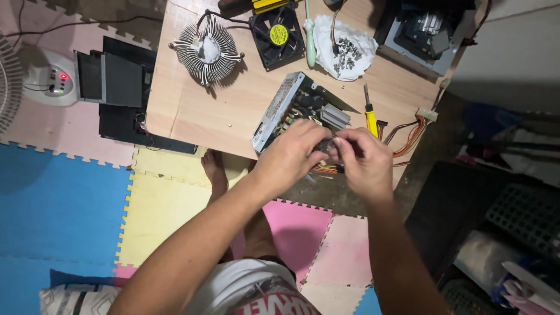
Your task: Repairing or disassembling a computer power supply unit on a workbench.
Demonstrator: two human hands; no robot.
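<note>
A low wooden counter (192, 111) stands on a floor of foam mats (64, 198): blue to its lower left, yellow just below its edge, pink beyond and at its left. Left of the counter sits a white fan base (49, 79) with a red light. Right of the counter the floor lies in dark shadow.
</note>
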